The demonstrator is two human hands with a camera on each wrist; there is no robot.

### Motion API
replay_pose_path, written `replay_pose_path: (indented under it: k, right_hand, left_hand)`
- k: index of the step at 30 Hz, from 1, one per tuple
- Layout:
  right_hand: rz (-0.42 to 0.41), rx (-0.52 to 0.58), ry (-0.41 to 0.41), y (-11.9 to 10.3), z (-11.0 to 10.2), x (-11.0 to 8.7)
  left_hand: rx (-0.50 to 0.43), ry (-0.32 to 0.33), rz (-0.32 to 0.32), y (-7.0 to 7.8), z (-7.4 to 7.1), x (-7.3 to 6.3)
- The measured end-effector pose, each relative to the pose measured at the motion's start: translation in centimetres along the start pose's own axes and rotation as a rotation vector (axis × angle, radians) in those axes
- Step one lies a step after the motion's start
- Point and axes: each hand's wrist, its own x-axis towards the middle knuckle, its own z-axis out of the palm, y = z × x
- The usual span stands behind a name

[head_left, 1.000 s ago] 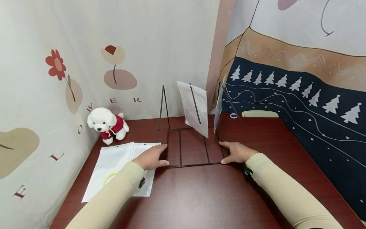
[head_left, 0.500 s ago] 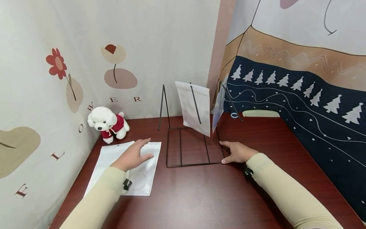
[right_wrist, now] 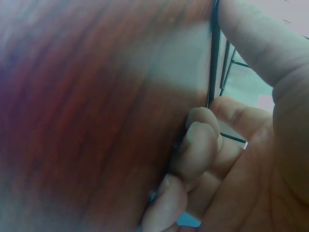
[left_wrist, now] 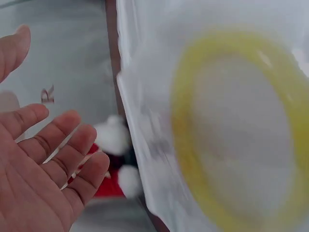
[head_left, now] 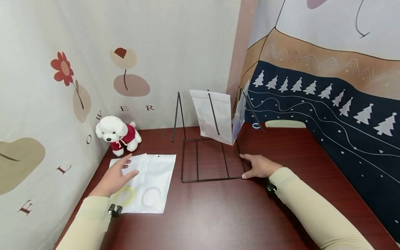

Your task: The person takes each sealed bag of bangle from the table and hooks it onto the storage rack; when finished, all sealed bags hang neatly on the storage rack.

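Observation:
My left hand (head_left: 112,178), fingers spread and holding nothing, hovers at the left side of two flat white zip pouches. A yellow ring shows through the left pouch (left_wrist: 231,121), a pale ring through the right pouch (head_left: 156,173). My right hand (head_left: 259,166) holds the right front corner of a black wire rack (head_left: 212,179), thumb at the corner and index fingertip on the side bar. In the right wrist view its other fingers (right_wrist: 195,150) curl against the table. Two more pouches hang on the rack's hooks: a white pouch (head_left: 203,113) and one turned edge-on (head_left: 240,113).
A white plush dog (head_left: 110,128) in a red top sits at the back left of the dark red table (head_left: 212,215). Behind the rack on the right are a small blue ring (head_left: 256,125) and a pale green piece (head_left: 285,124). Patterned cloth walls (head_left: 175,52) rise behind.
My left hand has let go of the rack's left front corner and swung left over the flat pouches. The hanging pouches have turned slightly. My right hand stays at the rack.

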Motion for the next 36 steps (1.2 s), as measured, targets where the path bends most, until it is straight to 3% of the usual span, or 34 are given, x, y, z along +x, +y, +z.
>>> replay_pose_path:
  k: [7, 14, 24, 36]
  right_hand:
    - [0.009, 0.008, -0.001, 0.1, 0.1, 0.0]
    - [0.002, -0.003, -0.004, -0.1, 0.1, -0.1]
    - [-0.011, -0.021, -0.011, -0.4, -0.1, -0.4]
    - [-0.014, -0.025, -0.001, -0.4, -0.1, -0.4]
  left_hand:
    - [-0.001, -0.023, -0.116, -2.4, -1.5, -1.9]
    - [-0.072, -0.019, -0.144, -4.3, -2.1, -2.9]
    - [-0.031, -0.036, -0.169, -5.9, -2.9, -3.4]
    - [0.044, -0.117, -0.267, -6.8, -3.4, -3.2]
